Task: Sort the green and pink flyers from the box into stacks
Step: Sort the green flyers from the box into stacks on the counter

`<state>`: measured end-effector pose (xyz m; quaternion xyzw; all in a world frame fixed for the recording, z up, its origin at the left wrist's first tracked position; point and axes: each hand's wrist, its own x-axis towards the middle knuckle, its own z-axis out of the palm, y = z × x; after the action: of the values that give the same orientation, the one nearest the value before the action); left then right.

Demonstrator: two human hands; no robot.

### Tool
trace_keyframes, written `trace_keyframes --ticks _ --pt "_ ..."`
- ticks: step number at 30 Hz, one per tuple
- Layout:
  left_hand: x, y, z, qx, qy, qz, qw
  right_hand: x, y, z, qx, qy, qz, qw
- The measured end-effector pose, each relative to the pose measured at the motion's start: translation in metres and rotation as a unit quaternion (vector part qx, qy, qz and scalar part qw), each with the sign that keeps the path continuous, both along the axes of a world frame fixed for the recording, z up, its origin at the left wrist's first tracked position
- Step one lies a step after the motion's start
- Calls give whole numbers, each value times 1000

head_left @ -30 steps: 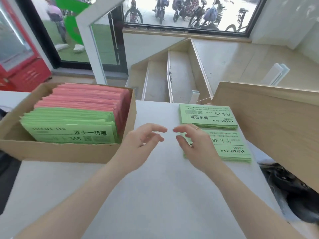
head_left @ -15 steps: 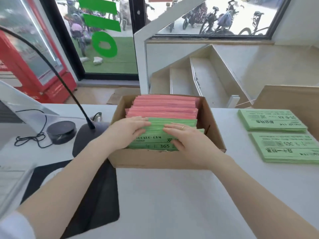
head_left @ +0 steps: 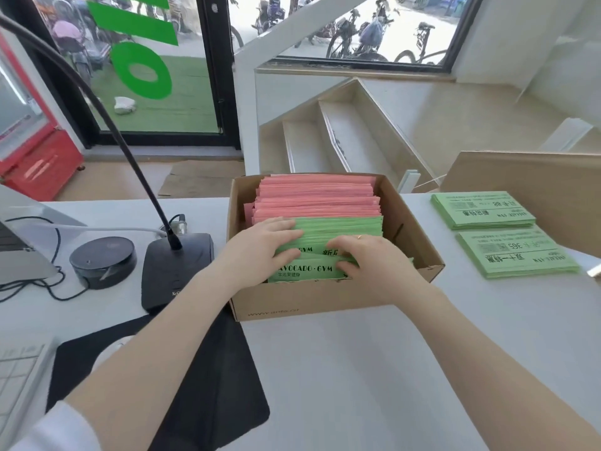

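- Green flyers (head_left: 344, 227) stand packed on edge in the near half of the cardboard box (head_left: 325, 299), which sits toward the desk's (head_left: 374, 369) far edge; we see both hands inside it.
- Our left hand (head_left: 260, 247) rests on the green bundle's left side, fingers curled over the flyer tops.
- Our right hand (head_left: 370, 258), a ring on one finger, curls its fingers into the front flyers, parting them.
- Pink flyers (head_left: 317, 198) fill the box's far half.
- Two sorted green stacks (head_left: 517, 255) (head_left: 481, 209) lie at the desk's right edge, well apart from the box.
- A microphone base (head_left: 177, 271) sits just left of the box.
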<state>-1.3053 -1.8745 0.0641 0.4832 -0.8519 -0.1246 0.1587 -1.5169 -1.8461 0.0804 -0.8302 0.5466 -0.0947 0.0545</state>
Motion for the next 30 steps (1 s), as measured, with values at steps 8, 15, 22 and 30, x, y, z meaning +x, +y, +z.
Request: trace_keyframes --ticks 8,15,22,30 --pt "0 7 5 -30 37 -84 995 10 -9 7 70 86 -68 992" --pt "-14 51 54 -239 139 -51 960 -5 46 50 -284 27 -15 958" --pt "-25 98 37 -166 131 -136 968 -34 94 43 -56 -13 -2 998" --pt "-7 95 -25 12 161 15 987 -57 103 -27 -75 -7 -54 996"
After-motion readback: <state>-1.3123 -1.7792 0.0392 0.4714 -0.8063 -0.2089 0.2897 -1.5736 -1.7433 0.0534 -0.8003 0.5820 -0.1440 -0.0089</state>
